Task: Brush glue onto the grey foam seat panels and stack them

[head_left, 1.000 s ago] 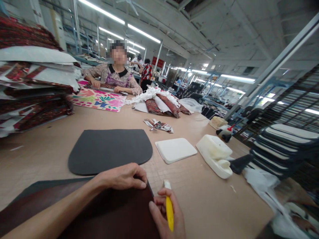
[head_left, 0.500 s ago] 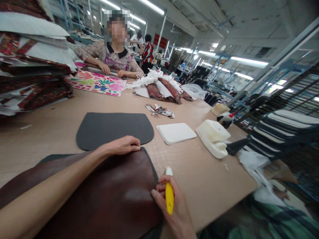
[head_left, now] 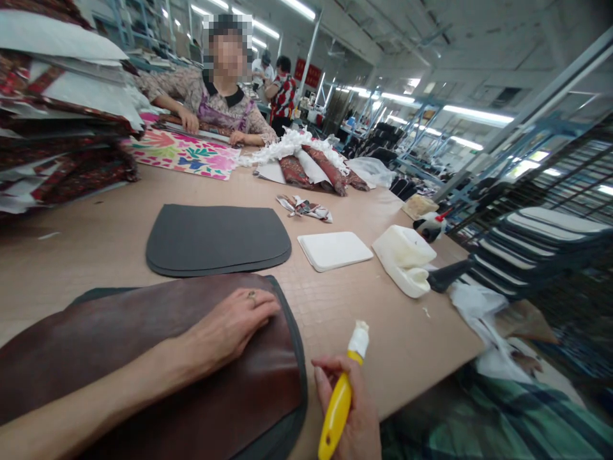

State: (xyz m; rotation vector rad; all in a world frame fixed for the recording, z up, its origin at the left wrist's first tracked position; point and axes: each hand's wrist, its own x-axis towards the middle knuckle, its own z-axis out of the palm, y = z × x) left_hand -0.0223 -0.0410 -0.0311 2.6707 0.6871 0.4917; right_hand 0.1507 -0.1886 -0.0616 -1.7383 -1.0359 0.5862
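A brown leather piece point(head_left: 201, 383) lies over a dark backing sheet point(head_left: 297, 358), whose edge shows along its right side. My left hand point(head_left: 242, 319) rests flat on the leather near its far right corner, fingers stretched out and a ring on one of them. In my right hand point(head_left: 352, 396) is a brush point(head_left: 341, 402) with a yellow handle and a white-coated tip pointing away from me. That hand is at the right of the leather, apart from it. Beyond the leather lie dark grey panels point(head_left: 215, 236) with rounded corners, stacked almost flush.
A white pad point(head_left: 334, 249) and a cut-open plastic jug point(head_left: 405, 259) stand on the table point(head_left: 407, 351). Farther back are a fabric scrap point(head_left: 304, 208) and rolled patterned pieces point(head_left: 318, 167). A tall fabric stack point(head_left: 62, 121) is at left; a co-worker point(head_left: 220, 105) sits opposite.
My left hand has moved from the leather's far edge back onto its surface and flattened. My right hand has moved right with the brush, away from the leather's edge.
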